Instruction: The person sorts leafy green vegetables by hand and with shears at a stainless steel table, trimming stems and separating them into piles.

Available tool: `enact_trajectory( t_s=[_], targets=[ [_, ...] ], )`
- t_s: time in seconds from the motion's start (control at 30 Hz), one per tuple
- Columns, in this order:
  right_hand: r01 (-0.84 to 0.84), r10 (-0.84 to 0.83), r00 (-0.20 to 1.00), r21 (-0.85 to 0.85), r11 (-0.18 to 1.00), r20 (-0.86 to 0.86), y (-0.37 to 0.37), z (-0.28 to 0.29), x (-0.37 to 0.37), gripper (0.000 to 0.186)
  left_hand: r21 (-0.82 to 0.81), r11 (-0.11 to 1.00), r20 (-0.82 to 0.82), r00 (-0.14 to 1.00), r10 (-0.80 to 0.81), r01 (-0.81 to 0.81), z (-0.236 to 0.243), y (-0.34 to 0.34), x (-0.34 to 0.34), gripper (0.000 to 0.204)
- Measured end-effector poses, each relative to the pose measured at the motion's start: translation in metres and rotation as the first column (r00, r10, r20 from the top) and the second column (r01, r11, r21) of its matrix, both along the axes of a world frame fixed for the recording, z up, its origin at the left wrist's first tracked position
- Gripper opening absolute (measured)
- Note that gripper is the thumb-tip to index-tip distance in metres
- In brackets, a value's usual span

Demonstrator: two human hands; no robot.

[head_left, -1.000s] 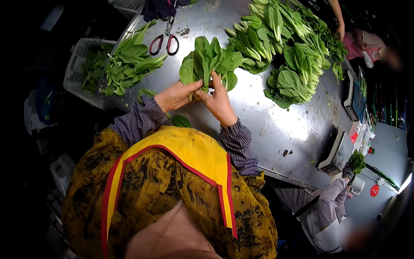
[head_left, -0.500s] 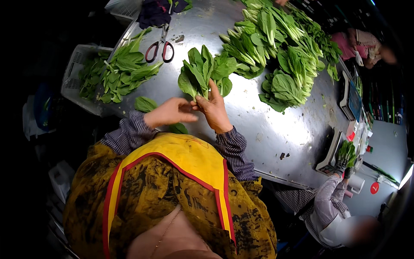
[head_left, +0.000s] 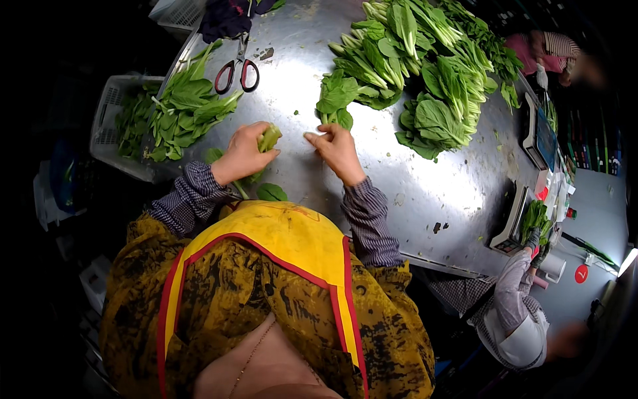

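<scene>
My left hand (head_left: 247, 149) is closed round leafy greens (head_left: 269, 137), a yellowish-green part showing above the fingers and leaves below, partly hidden by the hand. My right hand (head_left: 336, 151) is open, thumb out and fingers slightly bent, just below a small clump of greens (head_left: 337, 94); whether it touches them is unclear. Loose leaves (head_left: 271, 192) lie on the metal table (head_left: 405, 199) near my apron. Red-and-black-handled scissors (head_left: 250, 74) lie behind my left hand, beside a pile of leafy greens (head_left: 193, 100).
A large heap of pale-stemmed greens (head_left: 445, 93) covers the back right. A plastic crate (head_left: 106, 126) stands at left, dark cloth (head_left: 222, 20) at back. Two scales (head_left: 510, 223) line the right edge. Co-workers stand at upper right (head_left: 528, 56) and lower right (head_left: 512, 319), the latter holding greens.
My hands have separated. The left moved up holding greens; the bunch that was upright in my right hand is no longer there, and the right hand's fingers have opened.
</scene>
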State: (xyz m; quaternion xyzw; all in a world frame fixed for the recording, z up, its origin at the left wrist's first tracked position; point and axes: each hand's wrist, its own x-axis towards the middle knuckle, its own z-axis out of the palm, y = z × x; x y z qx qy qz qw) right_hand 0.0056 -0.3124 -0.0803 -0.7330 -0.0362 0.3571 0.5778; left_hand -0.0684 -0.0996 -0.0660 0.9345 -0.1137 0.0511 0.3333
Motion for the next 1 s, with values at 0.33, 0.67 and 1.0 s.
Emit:
enact_trajectory(
  t_s=[0.33,0.67,1.0],
  targets=[
    [0.338,-0.346,0.923,0.075,0.938,0.169,0.001,-0.044,0.008,0.025,-0.549,0.760,-0.508,0.861,0.027,-0.348,0.006,0.004,0.014,0.018],
    [0.224,-0.195,0.975,0.421,0.879,-0.111,0.001,0.021,-0.023,0.012,0.275,0.958,0.550,0.803,-0.230,0.086,0.040,-0.021,0.036,0.028],
    [0.470,-0.255,0.860,0.489,0.735,-0.443,0.029,0.009,-0.047,0.014,0.344,0.939,0.542,0.812,-0.218,0.022,0.032,-0.004,0.018,0.012]
  ],
)
